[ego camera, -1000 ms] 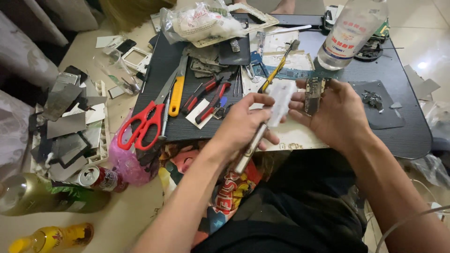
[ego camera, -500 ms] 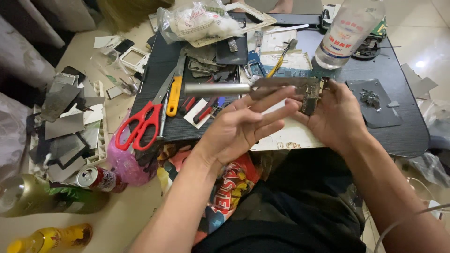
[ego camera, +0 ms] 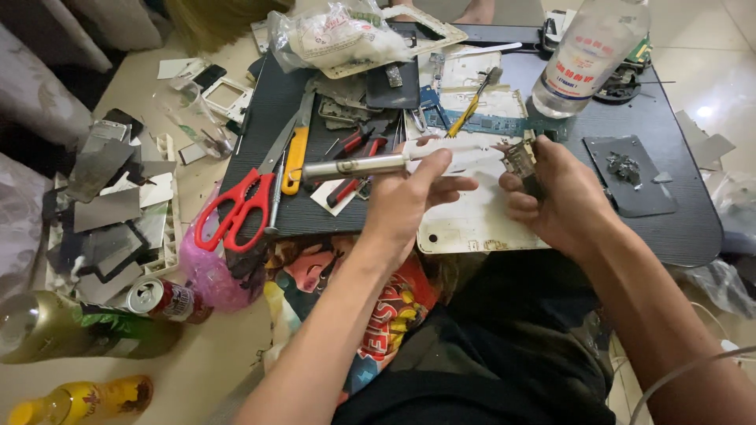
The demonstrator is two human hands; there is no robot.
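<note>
Work appears to be midway: a small circuit board (ego camera: 520,160) is pinched upright in the closed fingers of the right hand (ego camera: 555,197), while a long metal-barrelled tool (ego camera: 378,164) is gripped in the closed left hand (ego camera: 409,197) with its pale tip brought level against the board's edge, though whether anything has yet been freed from the board cannot be told. Just beyond the grip a white back panel (ego camera: 472,224) lies on the dark low table (ego camera: 677,228), with red-handled scissors (ego camera: 236,208) and a yellow-handled cutter (ego camera: 294,157) left of the tool's barrel, a clear plastic bottle (ego camera: 587,55) farther out behind the right hand, and cans (ego camera: 161,297) on the floor well to the left; nothing is seen standing between the two hands.
</note>
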